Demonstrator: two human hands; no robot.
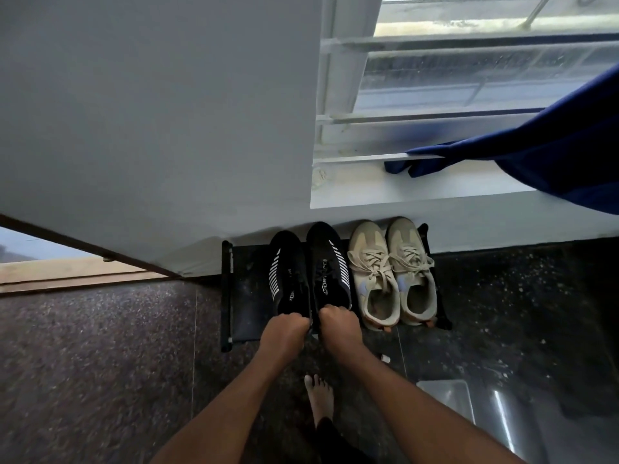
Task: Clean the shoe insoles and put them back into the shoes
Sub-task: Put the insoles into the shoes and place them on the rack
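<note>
Left grip [284, 331] was curled over the heel collar of the left black shoe [284, 266]; right grip [338, 324] was clamped on the right black shoe [330, 259]. White stripes and a printed tongue logo were shown on the uppers. Both shoes were set side by side on a low black rack [241, 296], toes to the wall [150, 128]. A beige laced pair [392, 272] was parked just beside them; a blue curtain [552, 155] was draped over the sill [418, 185], a bare foot [320, 396] planted on the speckled floor [100, 363]. Heel openings were covered by knuckles, so insoles could not be made out.
</note>
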